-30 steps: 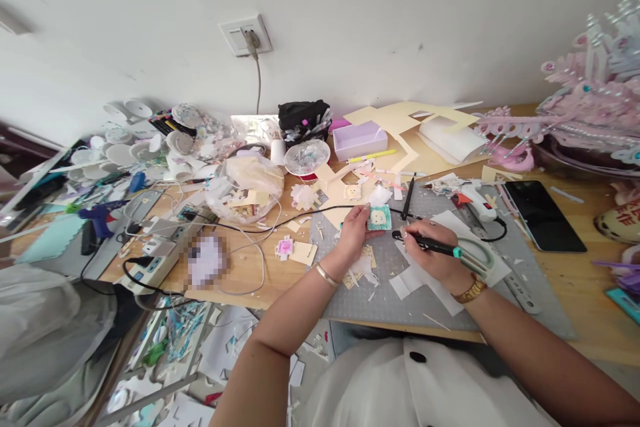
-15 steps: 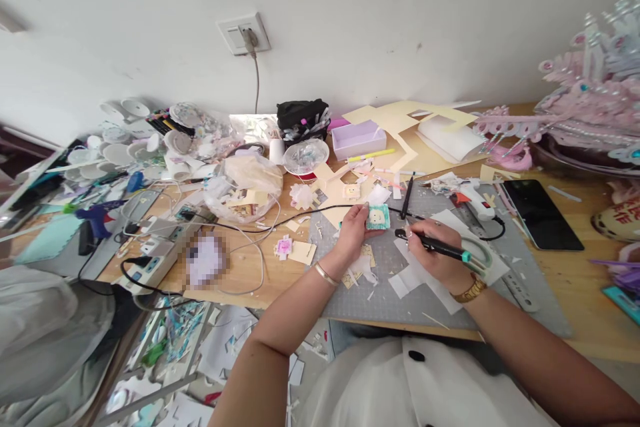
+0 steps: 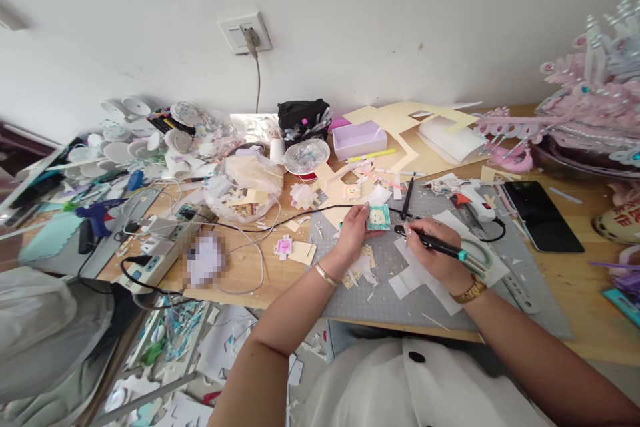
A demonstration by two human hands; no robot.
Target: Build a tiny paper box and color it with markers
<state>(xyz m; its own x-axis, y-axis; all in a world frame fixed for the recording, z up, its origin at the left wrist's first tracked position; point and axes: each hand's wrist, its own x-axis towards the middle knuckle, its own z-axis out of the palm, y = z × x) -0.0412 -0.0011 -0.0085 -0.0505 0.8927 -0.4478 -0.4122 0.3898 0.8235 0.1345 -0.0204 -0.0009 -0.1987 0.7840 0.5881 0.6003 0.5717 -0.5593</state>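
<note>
My left hand (image 3: pixel 354 232) pinches the edge of a small teal card (image 3: pixel 379 217) that bears a cream-coloured face. In my right hand (image 3: pixel 436 255) is a black marker pen (image 3: pixel 434 244) with a teal ring near its back end, held in a writing grip. Its dark tip points at the card but stays a little apart from it. Both hands are above a grey cutting mat (image 3: pixel 387 310). Under and beside my right hand lie white paper pieces (image 3: pixel 406 282), and a slim black pen-like stick (image 3: pixel 408 197) rests just beyond it.
A white glue gun (image 3: pixel 481 203), a steel ruler (image 3: pixel 520 292) and a black phone (image 3: pixel 543 215) lie to the right. Behind stand a lilac box (image 3: pixel 360 141) and cream card offcuts (image 3: pixel 400 117). A power strip (image 3: pixel 150 267) with cables and a plastic bag (image 3: pixel 243 187) sit to the left.
Almost nothing differs. The marker's tip has shifted very slightly, and both hands keep their grips.
</note>
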